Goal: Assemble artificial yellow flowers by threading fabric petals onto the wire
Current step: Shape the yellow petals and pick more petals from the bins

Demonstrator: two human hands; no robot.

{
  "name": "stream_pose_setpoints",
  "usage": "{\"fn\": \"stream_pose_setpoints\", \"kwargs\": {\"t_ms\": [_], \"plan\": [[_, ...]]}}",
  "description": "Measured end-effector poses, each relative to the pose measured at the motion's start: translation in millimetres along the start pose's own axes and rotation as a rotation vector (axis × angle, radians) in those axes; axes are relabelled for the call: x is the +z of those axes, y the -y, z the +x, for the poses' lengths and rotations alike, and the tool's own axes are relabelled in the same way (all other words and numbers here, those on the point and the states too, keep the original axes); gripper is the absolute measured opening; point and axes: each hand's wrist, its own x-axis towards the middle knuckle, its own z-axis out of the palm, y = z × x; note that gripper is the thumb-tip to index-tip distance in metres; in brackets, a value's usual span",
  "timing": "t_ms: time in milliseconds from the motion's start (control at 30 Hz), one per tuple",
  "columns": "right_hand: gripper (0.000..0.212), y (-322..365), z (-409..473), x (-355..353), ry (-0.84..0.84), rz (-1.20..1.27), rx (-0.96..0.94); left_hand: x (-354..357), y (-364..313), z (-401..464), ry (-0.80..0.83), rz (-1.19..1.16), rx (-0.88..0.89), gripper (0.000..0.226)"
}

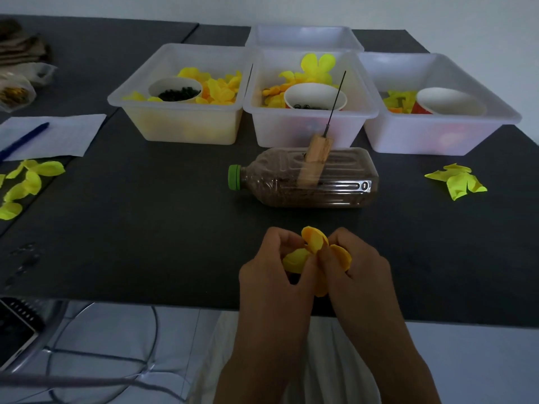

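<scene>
While both of my hands work at the near edge of the worktop [145,243], they share one bunch of orange-yellow fabric petals [313,243]. Left hand [271,272]: fingers curled, pinching the bunch from the left. Right hand [358,272]: fingers curled, pinching it from the right. Petals partly hidden between the fingers, so I can't tell how many layers.

Just beyond the hands lies a brown plastic bottle [306,182] on its side, green cap to the left, with a wooden-handled tool [315,158] stuck in it and its thin wire [338,97] pointing up and away. A bare dark strip separates the hands from the bottle; wider bare stretches lie left and right of them.

Along the far edge: left bin [180,123], middle bin [309,126], right bin [437,135], each holding yellow petals and a paper cup, plus a fourth bin [303,36] behind. The cups' contents are dark specks, hard to make out.

Loose green-yellow petals [26,182] sit at the left edge, partly cut off; another petal cluster [458,180] lies toward the right edge. Paper [55,135] with a blue pen [23,138] is at the left edge, cut off by the frame.
</scene>
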Motion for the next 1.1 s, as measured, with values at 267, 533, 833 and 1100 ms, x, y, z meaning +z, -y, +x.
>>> {"fn": "stream_pose_setpoints", "kwargs": {"t_ms": [267,533,833,1100], "plan": [[0.021,-0.5,-0.9,4.3,0.043,-0.114,-0.002,-2.5,-2.4,0.1,0.016,0.202,0.006,0.02],[0.03,3.1,-9.5,15.1,-0.02,-0.116,-0.036,-6.4,0.5,4.8,0.012,0.297,0.009,0.017],[0.03,8.6,-13.1,15.1,0.006,-0.102,0.063,-2.1,0.8,1.5,-0.084,0.286,0.051,0.024],[0.007,4.2,-8.2,13.4,-0.215,0.003,-0.188,2.7,3.0,-1.0,-0.132,0.404,0.263,0.029]]}}
